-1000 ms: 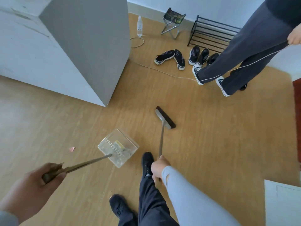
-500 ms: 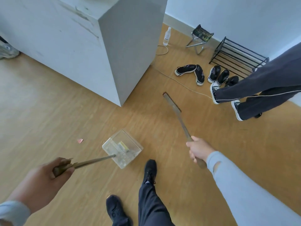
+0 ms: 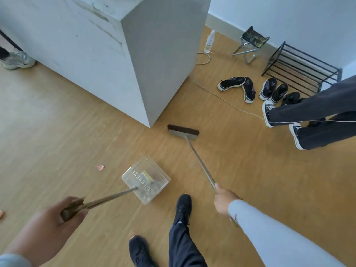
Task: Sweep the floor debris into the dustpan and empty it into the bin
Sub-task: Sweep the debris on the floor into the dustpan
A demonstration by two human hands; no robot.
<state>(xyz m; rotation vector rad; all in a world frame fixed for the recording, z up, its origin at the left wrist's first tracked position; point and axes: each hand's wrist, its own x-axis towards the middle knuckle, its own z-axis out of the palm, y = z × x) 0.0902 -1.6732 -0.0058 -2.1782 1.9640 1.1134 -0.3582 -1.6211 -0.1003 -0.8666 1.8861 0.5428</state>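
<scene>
**Broom and dustpan both in hand**

Left hand [image 3: 55, 226] is wrapped round the dustpan [image 3: 146, 179] handle, pan on the floor ahead with bits inside. Right hand [image 3: 223, 201] grips the broom [image 3: 183, 132] pole, head well out front. Pink scrap [image 3: 100, 167] lies left of the pan.

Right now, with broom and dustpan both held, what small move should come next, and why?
Probably swing the broom head left toward the pink scrap. That scrap lies loose on the floor left of the dustpan, while the broom sits on the dustpan's far right.
</scene>
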